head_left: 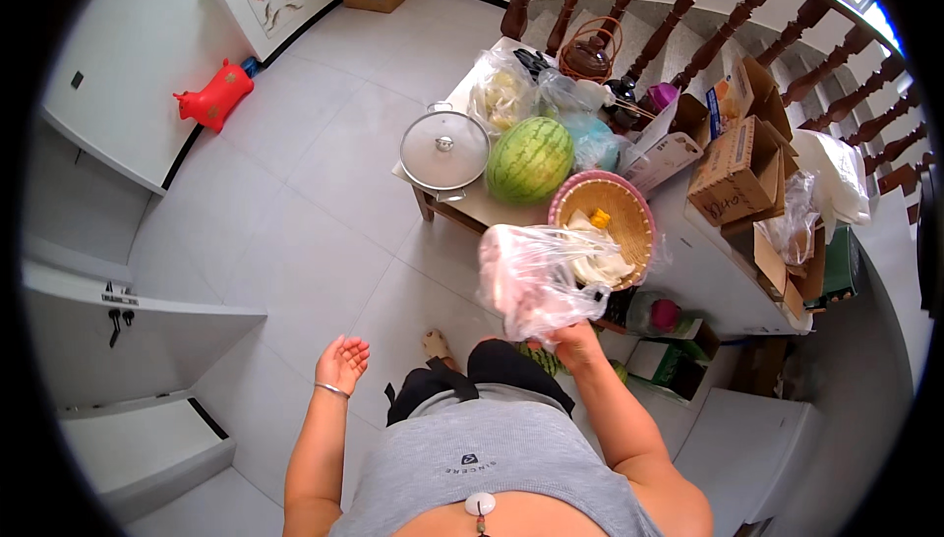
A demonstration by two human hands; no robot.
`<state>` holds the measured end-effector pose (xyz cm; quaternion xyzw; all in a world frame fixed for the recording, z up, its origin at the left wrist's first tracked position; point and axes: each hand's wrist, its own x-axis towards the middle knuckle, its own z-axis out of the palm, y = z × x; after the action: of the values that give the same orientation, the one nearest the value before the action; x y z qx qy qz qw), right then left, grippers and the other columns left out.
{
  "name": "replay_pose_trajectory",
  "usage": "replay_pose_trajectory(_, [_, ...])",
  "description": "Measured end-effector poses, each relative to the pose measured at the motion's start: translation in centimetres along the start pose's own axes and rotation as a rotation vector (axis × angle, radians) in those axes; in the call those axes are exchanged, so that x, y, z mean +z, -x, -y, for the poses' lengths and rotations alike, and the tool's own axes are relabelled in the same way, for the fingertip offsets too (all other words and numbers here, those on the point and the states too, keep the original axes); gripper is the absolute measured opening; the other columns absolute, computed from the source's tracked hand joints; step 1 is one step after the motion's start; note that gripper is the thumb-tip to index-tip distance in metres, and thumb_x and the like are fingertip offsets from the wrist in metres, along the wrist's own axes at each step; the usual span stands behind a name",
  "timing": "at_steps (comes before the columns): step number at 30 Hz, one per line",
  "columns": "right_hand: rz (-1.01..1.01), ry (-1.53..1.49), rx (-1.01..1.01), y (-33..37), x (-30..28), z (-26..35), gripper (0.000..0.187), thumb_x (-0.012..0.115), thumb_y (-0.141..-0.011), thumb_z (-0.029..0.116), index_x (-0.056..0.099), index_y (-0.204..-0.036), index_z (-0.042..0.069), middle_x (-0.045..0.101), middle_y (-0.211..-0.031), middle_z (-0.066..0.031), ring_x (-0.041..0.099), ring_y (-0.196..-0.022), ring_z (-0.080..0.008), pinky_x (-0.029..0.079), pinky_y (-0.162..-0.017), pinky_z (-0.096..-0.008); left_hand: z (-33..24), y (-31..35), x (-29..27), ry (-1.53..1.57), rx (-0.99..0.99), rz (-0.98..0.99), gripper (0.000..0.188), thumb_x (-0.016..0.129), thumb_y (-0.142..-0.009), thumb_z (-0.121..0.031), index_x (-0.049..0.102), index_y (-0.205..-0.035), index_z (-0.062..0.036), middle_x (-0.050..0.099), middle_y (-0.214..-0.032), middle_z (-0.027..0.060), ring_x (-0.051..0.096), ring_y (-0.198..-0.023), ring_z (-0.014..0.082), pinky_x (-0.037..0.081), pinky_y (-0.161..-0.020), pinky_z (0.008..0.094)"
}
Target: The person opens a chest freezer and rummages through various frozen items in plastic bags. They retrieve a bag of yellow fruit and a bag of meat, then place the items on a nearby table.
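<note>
My right hand is closed on a clear plastic bag with something pale pink inside, perhaps meat. It hangs in front of the low table, overlapping the near edge of a woven basket with a pink rim. White pieces that look like cloth or peel and a small yellow thing lie in that basket. My left hand, a bracelet at its wrist, is held out over the floor with loosely bent fingers and nothing in it. A large watermelon and a lidded pot stand on the table behind the bag.
Bagged food sits at the table's back. Opened cardboard boxes crowd a white cabinet at right, below a staircase railing. More watermelons lie on the floor by my legs. A red toy animal stands far left.
</note>
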<state>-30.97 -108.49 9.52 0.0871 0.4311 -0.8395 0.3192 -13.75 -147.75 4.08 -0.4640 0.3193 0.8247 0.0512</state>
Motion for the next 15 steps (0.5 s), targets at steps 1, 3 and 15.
replay_pose_trajectory(1, [-0.066, -0.006, -0.021, -0.6, 0.4, 0.3, 0.064, 0.067, -0.061, 0.0, 0.046, -0.121, -0.002, 0.06, -0.106, -0.0141, 0.063, -0.09, -0.0274, 0.058, -0.064, -0.0417, -1.9, -1.0, 0.9, -0.021, 0.002, 0.025, 0.036, 0.051, -0.088, -0.035, 0.057, -0.099, -0.0005, 0.061, -0.098, 0.0139, 0.058, -0.086, 0.0226, 0.048, -0.074, 0.0331])
replay_pose_trajectory(3, [-0.153, -0.013, -0.048, -2.6, 1.0, 0.6, 0.065, 0.066, -0.062, 0.0, 0.045, -0.123, 0.0, 0.059, -0.11, -0.0126, 0.061, -0.094, -0.0275, 0.058, -0.065, -0.0425, -5.2, -3.4, 2.8, -0.063, 0.001, 0.077, 0.035, 0.051, -0.088, -0.033, 0.057, -0.099, -0.0003, 0.061, -0.098, 0.0138, 0.059, -0.086, 0.0221, 0.048, -0.074, 0.0327])
replay_pose_trajectory(15, [-0.297, -0.204, -0.035, -21.6, 2.4, 1.4, 0.061, 0.069, -0.066, 0.003, 0.046, -0.122, 0.004, 0.061, -0.104, -0.0106, 0.063, -0.088, -0.0257, 0.057, -0.067, -0.0447, -20.6, -13.9, 9.4, -0.351, -0.01, 0.064, 0.025, 0.053, -0.089, -0.024, 0.058, -0.096, 0.0, 0.063, -0.091, 0.0139, 0.06, -0.079, 0.0205, 0.05, -0.069, 0.031])
